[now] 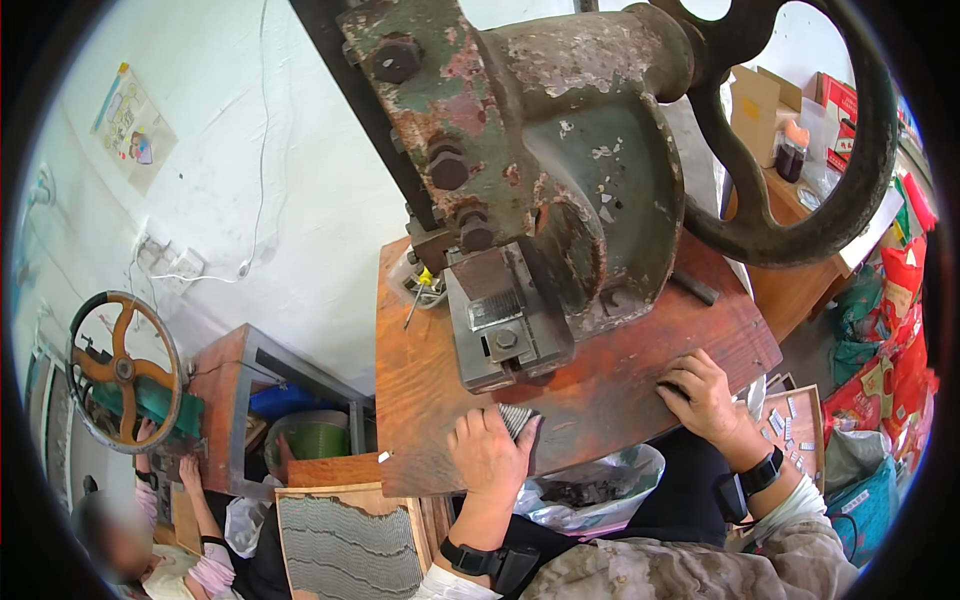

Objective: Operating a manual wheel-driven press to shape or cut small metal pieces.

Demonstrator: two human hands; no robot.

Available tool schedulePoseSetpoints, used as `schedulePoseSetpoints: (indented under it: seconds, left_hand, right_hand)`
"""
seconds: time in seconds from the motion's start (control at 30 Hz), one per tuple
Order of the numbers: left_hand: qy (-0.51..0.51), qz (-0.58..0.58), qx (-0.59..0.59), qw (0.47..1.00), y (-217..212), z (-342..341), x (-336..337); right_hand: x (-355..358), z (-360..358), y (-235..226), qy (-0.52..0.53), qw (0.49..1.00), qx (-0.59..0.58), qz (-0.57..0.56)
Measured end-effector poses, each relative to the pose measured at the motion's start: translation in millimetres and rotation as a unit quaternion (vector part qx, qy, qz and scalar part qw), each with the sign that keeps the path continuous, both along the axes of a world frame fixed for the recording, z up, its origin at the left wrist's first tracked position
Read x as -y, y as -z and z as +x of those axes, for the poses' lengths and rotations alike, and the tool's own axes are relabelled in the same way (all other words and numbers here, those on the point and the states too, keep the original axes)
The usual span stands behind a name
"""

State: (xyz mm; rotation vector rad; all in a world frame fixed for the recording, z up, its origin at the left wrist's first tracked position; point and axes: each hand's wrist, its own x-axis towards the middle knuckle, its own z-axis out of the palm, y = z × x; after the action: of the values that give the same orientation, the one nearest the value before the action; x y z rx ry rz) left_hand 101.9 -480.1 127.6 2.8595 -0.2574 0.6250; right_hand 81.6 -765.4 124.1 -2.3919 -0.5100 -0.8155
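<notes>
My left hand [490, 452] is closed around a short stack of thin grey metal strips [515, 418] at the front of a reddish wooden bench top [610, 375]. Just beyond it stands the steel die block [508, 338] of a worn green hand press [620, 190]. Over to the right, my right hand [700, 397] rests on the wood with curled fingers. Whatever its fingertips may hold is hidden. The large dark handwheel [880, 130] of the press is above and to the right of that hand.
A tray of stacked grey strips [350, 545] stands lower left. Below the bench edge hangs a plastic bag [640, 470] with dark scraps. A wooden box [810, 410] holds small metal pieces. A metal bar [693, 288] and yellow screwdriver [425, 276] lie by the press. Another person [190, 570] works at left.
</notes>
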Motion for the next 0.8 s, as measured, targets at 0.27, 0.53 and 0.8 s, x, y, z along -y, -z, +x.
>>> schedulePoseSetpoints:
  seconds: [0.27, 0.53, 0.8]
  left_hand:
    - [0.092, -0.902, -0.260, 0.333, -20, -24, -35]
    - [0.101, -0.881, -0.354, 0.298, 5, -61, -31]
    - [0.159, -0.136, -0.464, 0.861, 167, -59, 8]
  right_hand:
    - [1, -6, -1, 0.041, 0.999, 0.031, -0.008]
    - [5, -5, 8, 0.047, 0.998, 0.035, -0.026]
    - [-4, 2, 5, 0.046, 0.998, 0.028, -0.037]
